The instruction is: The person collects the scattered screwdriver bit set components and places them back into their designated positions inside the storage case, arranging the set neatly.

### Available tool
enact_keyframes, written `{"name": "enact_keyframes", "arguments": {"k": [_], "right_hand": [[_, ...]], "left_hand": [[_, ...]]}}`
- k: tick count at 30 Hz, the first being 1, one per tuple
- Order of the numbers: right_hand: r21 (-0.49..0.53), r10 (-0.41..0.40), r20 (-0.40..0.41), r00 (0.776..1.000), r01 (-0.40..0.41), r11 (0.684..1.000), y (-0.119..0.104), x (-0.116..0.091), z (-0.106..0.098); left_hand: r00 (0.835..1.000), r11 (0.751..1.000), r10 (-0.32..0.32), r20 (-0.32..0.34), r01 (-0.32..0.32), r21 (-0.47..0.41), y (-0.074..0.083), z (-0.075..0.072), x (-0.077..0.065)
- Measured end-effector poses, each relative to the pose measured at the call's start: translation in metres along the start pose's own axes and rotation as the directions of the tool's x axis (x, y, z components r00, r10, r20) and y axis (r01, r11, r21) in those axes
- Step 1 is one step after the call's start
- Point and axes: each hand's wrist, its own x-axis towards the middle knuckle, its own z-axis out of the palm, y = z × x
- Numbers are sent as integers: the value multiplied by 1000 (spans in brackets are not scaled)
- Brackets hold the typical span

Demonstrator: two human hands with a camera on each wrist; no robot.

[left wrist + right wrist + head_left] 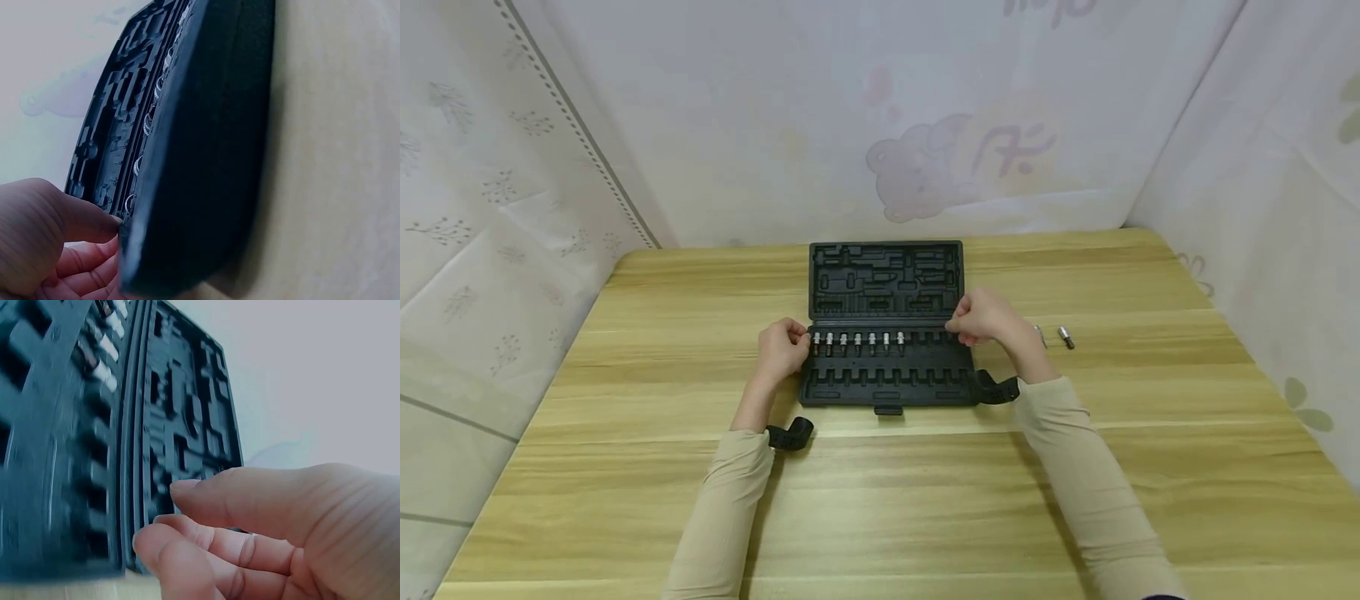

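A black plastic tool case (pixel 887 363) lies unfolded on the table. Several silver bit sockets with dark tips (pixel 857 341) sit side by side in the left part of its upper row of slots. My left hand (pixel 783 350) pinches the case's left edge, thumb on top and fingers lower down beside it. Over the right end of the upper row is my right hand (pixel 988 321). Its fingers are loosely bent, and a gap shows between thumb (pixel 250 494) and forefinger, with nothing held.
To the right of the case a loose bit socket (pixel 1066 337) lies on the wooden table (pixel 880 500). Another small metal piece (pixel 1040 335) is partly hidden behind the right wrist. The moulded lid (pixel 887 279) lies back toward the patterned cloth (pixel 737 125) behind the table.
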Motion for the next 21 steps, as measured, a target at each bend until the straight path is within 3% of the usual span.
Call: {"name": "enact_keyframes", "arguments": {"k": [8,21], "right_hand": [[-15,4,-34,999,-5,1000,19,-10,-14],[70,25,-41,999,-22,997,51,-25,-36]], "left_hand": [[1000,1000,-2,0,2,-2,0,-1,-1],[1000,1000,0,16,0,-6,-1,-1,1]]}}
